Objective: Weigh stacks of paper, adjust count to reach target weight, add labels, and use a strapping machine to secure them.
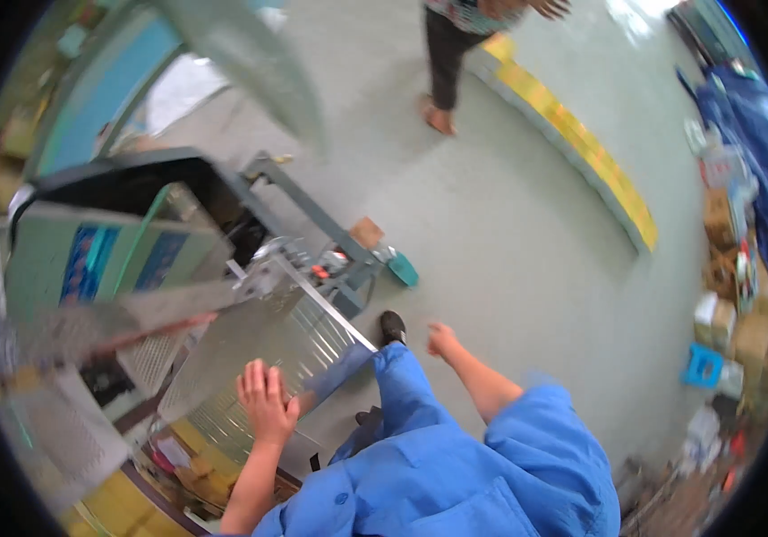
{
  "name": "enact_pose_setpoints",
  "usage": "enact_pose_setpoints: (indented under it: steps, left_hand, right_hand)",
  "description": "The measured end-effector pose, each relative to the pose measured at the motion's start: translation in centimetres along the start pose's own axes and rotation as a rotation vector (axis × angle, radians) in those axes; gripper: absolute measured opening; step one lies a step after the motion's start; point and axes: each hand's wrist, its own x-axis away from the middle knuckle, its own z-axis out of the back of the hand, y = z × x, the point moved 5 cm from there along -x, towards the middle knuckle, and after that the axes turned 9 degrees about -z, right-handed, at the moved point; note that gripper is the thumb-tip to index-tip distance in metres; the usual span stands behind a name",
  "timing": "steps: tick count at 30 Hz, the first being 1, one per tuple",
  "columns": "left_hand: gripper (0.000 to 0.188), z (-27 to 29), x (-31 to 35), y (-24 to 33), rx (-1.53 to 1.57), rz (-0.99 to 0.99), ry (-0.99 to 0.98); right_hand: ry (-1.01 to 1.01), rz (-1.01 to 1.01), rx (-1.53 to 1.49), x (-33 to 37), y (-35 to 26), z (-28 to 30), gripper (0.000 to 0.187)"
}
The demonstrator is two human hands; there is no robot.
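My left hand (265,401) is over a shiny metal panel (250,345) with rows of slots, its fingers stretched out and flat. Whether the palm touches the panel I cannot tell. Away from the machine, my right hand (442,341) hangs above the floor with its fingers curled in, and nothing shows in it. The panel's bright edge runs close to my left leg. Beyond it stands a grey-green machine (35,259) with blue labels and a dark opening.
A grey metal frame (312,219) juts onto the floor, with a green scoop-like piece (404,268) at its foot. Another person (445,63) stands ahead beside a long yellow-topped row (581,143). Boxes (720,215), a blue tarp (751,134) and a blue crate (703,365) line the right side.
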Motion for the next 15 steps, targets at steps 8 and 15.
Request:
enact_pose_setpoints:
  steps: [8, 15]
  left_hand:
    - [0.068, 2.4, 3.4, -0.5, 0.366, 0.184, 0.167]
    - [0.066, 10.7, 24.0, 7.2, 0.455, 0.483, 0.395]
  right_hand:
    - [-0.076, 1.109, 1.764, -6.1, 10.9, 10.5, 0.017]
    - [-0.454, 1.536, 1.785, 7.6, 3.5, -10.9, 0.016]
